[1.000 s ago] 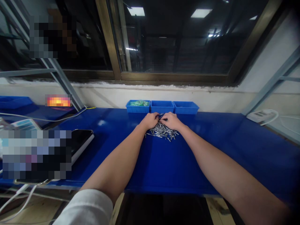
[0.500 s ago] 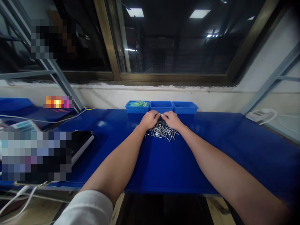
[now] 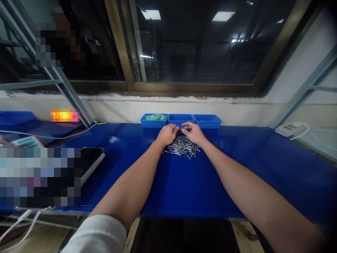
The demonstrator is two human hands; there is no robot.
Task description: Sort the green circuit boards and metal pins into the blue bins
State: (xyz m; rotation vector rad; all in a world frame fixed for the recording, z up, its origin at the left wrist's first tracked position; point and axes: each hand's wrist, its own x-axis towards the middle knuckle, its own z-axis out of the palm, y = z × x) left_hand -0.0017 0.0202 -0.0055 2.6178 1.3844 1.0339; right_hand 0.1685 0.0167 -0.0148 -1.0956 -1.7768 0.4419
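A heap of small silver metal pins (image 3: 181,148) lies on the blue table top (image 3: 168,182), just in front of three blue bins. My left hand (image 3: 166,134) and my right hand (image 3: 191,132) meet over the far edge of the heap, fingertips almost touching. Both hands are curled in a pinch around a thin pin held between them. The fingertips hide most of it.
Three small blue bins stand in a row at the wall: the left bin (image 3: 154,120) holds green parts, the middle bin (image 3: 181,119) and right bin (image 3: 207,121) look dark inside. A black-and-white device (image 3: 91,160) sits at the left, a white power strip (image 3: 289,129) at the right.
Both hands have lifted slightly off the heap and moved a little toward the bins, still pinched together.
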